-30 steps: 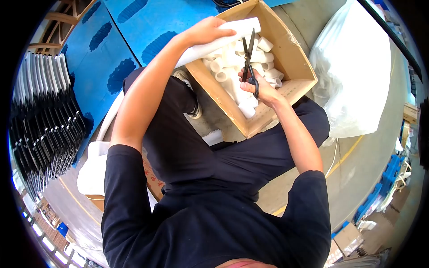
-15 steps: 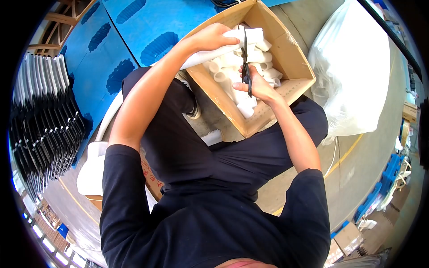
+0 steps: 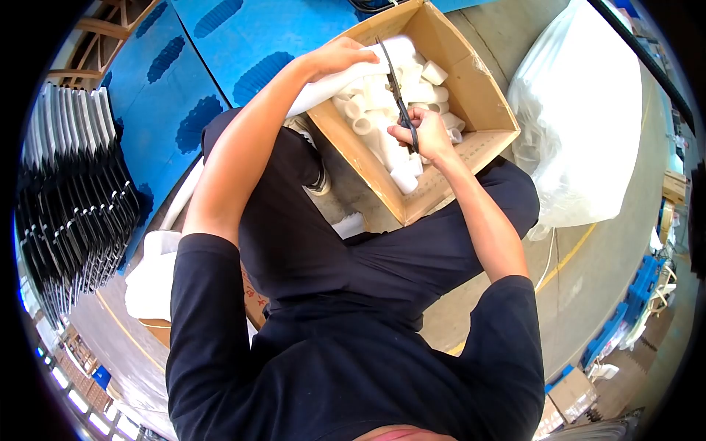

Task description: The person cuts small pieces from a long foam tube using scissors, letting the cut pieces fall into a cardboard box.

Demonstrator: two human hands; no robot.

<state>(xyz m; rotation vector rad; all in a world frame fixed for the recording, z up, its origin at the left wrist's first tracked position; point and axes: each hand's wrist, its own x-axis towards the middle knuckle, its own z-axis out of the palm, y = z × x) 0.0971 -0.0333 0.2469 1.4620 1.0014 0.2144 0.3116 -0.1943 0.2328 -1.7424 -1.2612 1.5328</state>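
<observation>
My left hand (image 3: 340,59) is wrapped round a long white foam tube (image 3: 323,90) near its far end, above the carton's left edge. From there the tube runs back past my left forearm. My right hand (image 3: 426,134) grips black-handled scissors (image 3: 396,90) whose blades cross the tube just beyond my left fingers. A blurred white end piece (image 3: 399,50) shows past the blades; I cannot tell if it is still joined to the tube. Under both hands, a cardboard carton (image 3: 474,95) holds many short white tube pieces (image 3: 362,126).
A big white plastic bag (image 3: 577,117) stands right of the carton. Blue panels (image 3: 257,26) lie at the upper left, with a stack of black-and-white parts (image 3: 77,198) beside them. White rolled material (image 3: 151,275) sits by my left elbow.
The scissors have tilted, their tips swinging left. My left hand has drawn slightly left with the tube, and the end piece now blurs and sits lower and further left.
</observation>
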